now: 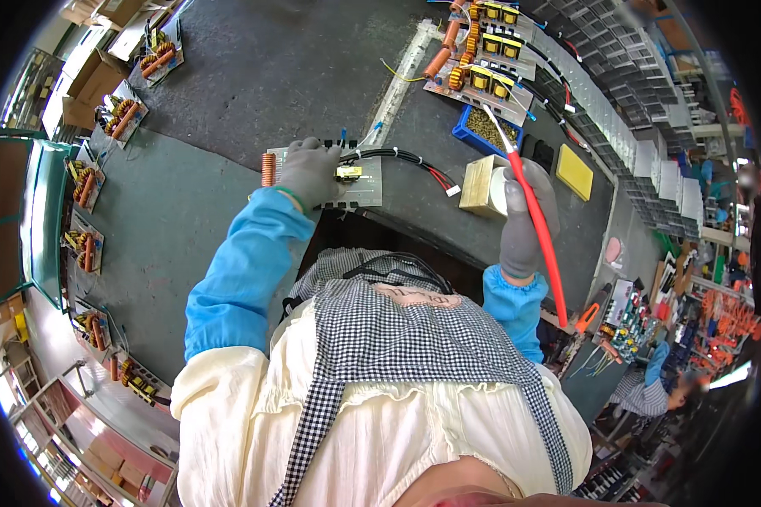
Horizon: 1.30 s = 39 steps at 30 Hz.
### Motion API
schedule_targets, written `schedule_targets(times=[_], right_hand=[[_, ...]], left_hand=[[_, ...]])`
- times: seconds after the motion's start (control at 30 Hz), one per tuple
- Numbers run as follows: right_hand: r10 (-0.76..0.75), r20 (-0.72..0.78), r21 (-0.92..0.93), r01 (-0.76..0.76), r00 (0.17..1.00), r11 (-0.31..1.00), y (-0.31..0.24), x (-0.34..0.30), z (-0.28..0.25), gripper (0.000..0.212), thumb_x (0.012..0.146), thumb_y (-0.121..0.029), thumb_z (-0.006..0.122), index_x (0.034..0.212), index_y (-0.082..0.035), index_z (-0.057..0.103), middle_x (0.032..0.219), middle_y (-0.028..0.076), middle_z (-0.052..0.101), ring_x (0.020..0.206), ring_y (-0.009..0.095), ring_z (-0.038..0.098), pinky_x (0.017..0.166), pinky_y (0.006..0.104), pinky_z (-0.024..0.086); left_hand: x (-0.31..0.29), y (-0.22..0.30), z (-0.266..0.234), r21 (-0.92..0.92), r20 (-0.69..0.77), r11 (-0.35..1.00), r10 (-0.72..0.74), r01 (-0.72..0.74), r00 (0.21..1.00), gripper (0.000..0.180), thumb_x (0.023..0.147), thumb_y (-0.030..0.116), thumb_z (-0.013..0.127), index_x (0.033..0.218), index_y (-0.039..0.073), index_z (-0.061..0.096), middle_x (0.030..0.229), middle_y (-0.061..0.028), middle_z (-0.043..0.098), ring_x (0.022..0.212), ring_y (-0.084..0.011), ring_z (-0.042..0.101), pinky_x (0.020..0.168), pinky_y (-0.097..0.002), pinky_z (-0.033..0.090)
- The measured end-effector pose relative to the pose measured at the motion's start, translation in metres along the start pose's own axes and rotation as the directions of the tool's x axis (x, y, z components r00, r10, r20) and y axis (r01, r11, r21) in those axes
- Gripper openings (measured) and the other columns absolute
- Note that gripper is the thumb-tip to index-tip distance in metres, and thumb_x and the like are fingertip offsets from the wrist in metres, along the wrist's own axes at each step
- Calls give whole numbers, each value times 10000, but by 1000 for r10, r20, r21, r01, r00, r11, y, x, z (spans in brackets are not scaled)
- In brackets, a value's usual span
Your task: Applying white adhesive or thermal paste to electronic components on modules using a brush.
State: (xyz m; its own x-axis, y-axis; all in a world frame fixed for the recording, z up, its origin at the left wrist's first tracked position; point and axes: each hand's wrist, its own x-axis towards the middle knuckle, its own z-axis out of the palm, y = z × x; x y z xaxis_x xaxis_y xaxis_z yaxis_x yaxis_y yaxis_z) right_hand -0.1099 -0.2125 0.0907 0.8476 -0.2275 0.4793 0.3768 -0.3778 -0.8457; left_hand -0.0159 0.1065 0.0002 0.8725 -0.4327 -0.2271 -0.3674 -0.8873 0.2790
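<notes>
My left hand (306, 175), in a grey glove, lies over a circuit board (365, 191) at the table's near edge, its bent fingers gripping it. The board bears a copper coil (268, 169), a small yellow transformer (348, 172) and dark parts; the hand hides some of it. From the board a bundle of black wires (397, 154) runs right to a white connector. My right hand (528, 218), also gloved, is closed round a long red-handled tool (534, 207) with a slim pale tip pointing away from me. Beside that hand are a pale wooden block (480, 186) and a white round thing (499, 191).
Beyond the right hand stand a blue tray (457, 130) of small brass-coloured parts, a yellow pad (574, 174) and several assembled boards (482, 80). More boards (84, 186) line the table's left edge. Stacked metal pieces (630, 110) fill the right side. Another person (643, 393) sits lower right.
</notes>
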Motion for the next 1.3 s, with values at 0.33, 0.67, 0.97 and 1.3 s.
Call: schedule_targets(times=[0.33, 0.67, 0.97, 1.3], right_hand=[[8, 18, 14, -8, 1000, 1000, -5, -11, 6, 293, 942, -7, 689, 1233, 22, 670, 1218, 156, 681, 1032, 233, 686, 928, 344, 556], [199, -41, 40, -197, 979, 980, -3, -9, 7, 292, 969, -58, 706, 1251, 17, 693, 1187, 120, 712, 1068, 193, 674, 961, 339, 537], [190, 57, 143, -196, 980, 970, -19, 9, 32, 349, 961, -34, 714, 1303, 13, 661, 1149, 120, 713, 1073, 202, 683, 983, 334, 541], [140, 357, 17, -156, 924, 988, 22, 40, 85, 260, 921, -133, 753, 1140, 6, 725, 1040, 99, 732, 937, 188, 676, 848, 330, 539]], left_hand=[[29, -16, 20, -519, 263, 802, -178, 294, 948, 757, 796, 247, 887, 1432, 57, 524, 1303, -186, 669, 1275, -346, 625, 1091, -404, 480], [10, 20, 20, -425, -30, 905, -53, 35, 998, 588, 868, 237, 811, 1374, 105, 542, 1168, -169, 729, 1131, -367, 693, 968, -459, 543], [21, 50, 22, 100, 80, 992, 64, -72, 995, 299, 948, 131, 642, 1245, 160, 650, 1239, -79, 704, 1191, -294, 674, 986, -463, 510], [22, 67, 55, 185, -23, 982, -36, 40, 999, 295, 976, 201, 595, 1255, 165, 684, 1262, -73, 677, 1235, -283, 621, 1018, -454, 440]])
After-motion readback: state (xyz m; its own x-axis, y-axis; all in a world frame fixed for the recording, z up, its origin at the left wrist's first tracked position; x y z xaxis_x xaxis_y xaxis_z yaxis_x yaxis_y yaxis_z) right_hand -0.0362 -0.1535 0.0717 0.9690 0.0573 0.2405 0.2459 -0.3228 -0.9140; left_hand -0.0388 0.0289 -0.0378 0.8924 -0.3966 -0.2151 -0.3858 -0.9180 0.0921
